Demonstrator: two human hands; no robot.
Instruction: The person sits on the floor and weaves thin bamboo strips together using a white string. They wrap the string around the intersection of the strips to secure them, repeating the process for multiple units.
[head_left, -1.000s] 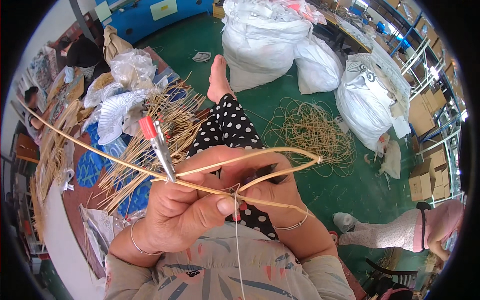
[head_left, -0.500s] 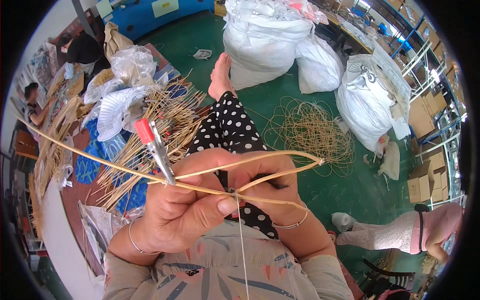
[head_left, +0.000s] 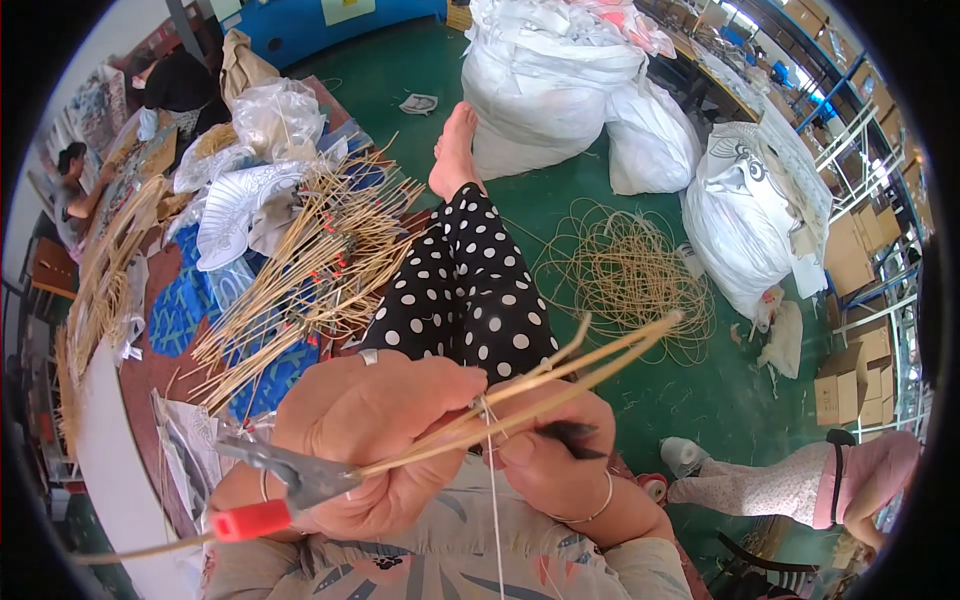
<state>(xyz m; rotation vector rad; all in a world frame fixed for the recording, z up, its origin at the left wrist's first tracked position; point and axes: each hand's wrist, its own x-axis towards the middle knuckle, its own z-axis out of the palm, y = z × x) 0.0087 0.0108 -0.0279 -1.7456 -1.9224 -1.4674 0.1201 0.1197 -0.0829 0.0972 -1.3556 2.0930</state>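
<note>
My left hand [head_left: 390, 430] is closed on a frame of thin bent bamboo strips [head_left: 590, 375], a ring on one finger. A metal spring clip with a red plastic end [head_left: 300, 485] grips the strips beside this hand. A long tail of bamboo runs from there to the lower left. My right hand [head_left: 560, 445] pinches at the strips where a white thread [head_left: 493, 480] is wound around them. The thread hangs down from that joint across my lap. Something dark, which I cannot make out, shows at my right fingers.
A heap of bamboo sticks [head_left: 320, 270] with red clips lies at left. A loose coil of thin cane [head_left: 630, 270] is on the green floor ahead. Large white sacks [head_left: 560, 90] stand behind it. At right are a person's legs [head_left: 750, 485]; other people sit far left.
The bamboo frame has turned over, so its clip now points to the lower left instead of up. My right fingers have shifted near the thread joint.
</note>
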